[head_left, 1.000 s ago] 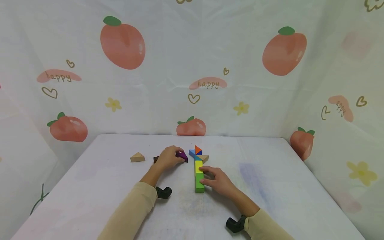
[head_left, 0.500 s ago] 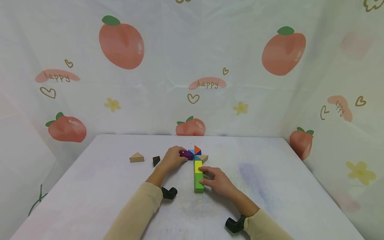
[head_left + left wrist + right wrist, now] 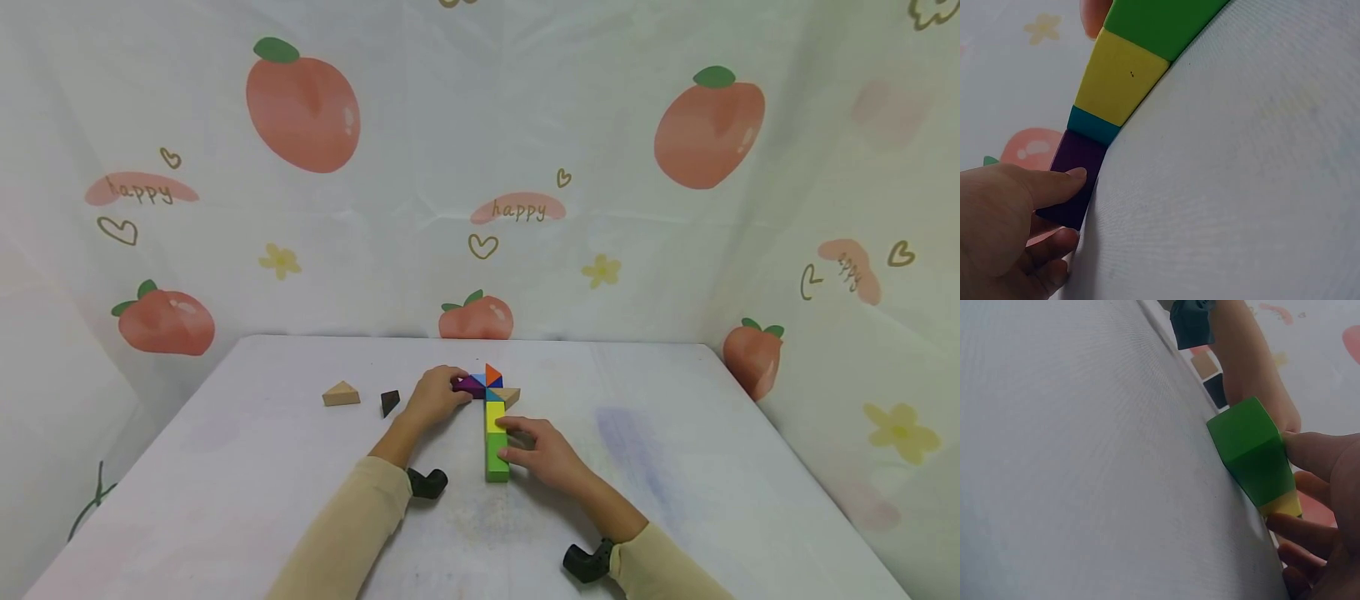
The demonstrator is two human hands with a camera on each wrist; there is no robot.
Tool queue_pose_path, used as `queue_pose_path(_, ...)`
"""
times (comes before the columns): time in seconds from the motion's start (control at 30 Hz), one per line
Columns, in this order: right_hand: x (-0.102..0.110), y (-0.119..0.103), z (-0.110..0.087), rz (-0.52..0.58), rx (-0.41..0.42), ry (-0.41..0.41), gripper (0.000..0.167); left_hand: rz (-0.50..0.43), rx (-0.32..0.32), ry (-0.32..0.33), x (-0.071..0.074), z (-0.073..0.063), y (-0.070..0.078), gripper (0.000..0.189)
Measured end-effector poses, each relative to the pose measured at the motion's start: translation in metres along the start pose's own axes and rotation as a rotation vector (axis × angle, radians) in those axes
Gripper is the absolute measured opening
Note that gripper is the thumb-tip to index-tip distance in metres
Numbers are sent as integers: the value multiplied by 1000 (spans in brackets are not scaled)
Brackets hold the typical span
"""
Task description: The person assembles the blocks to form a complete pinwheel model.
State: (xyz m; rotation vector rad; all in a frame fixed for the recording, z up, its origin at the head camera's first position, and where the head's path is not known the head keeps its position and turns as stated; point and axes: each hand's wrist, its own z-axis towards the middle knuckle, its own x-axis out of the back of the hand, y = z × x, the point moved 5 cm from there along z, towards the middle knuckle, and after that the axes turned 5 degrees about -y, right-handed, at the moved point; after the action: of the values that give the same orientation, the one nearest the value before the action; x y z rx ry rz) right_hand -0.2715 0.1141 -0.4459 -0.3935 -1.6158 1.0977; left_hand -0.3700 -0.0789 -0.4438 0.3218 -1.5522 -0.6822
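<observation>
My left hand (image 3: pixel 433 395) pinches a purple triangular block (image 3: pixel 471 387) between thumb and fingers. In the left wrist view the purple block (image 3: pixel 1079 150) lies against a teal block (image 3: pixel 1094 125). Around the same centre sit a light blue block, an orange triangle (image 3: pixel 492 374), a dark blue block and a wooden triangle (image 3: pixel 512 397). Below them a yellow block (image 3: pixel 495 417) and a green block (image 3: pixel 497 458) form a straight stem. My right hand (image 3: pixel 551 454) rests against the stem's right side, thumb at the green block, a finger at the yellow one.
A loose wooden triangle (image 3: pixel 342 394) and a dark brown block (image 3: pixel 390 402) lie left of my left hand. The white table (image 3: pixel 262 483) meets a fruit-printed curtain (image 3: pixel 390 275) at its back edge. Black devices (image 3: pixel 588 562) sit at both wrists.
My left hand has slid right with the purple block, bringing it up to the blue blocks at the centre. The dark brown block has come into full view. My right hand stays put.
</observation>
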Motion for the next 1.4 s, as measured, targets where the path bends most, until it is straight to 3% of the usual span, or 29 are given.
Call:
queue_pose_path(0.43,-1,1,1,1,-6,-13,46,34,26,-1,-1,0,1,41)
queue_pose_path(1.1,-1,-1,0,-1,-22,-15,47,45,3,-10,1,-1,3,42)
queue_pose_path(1.4,-1,0,1,-3,-9,-11,46,30,-29,23,8,-6,4,44)
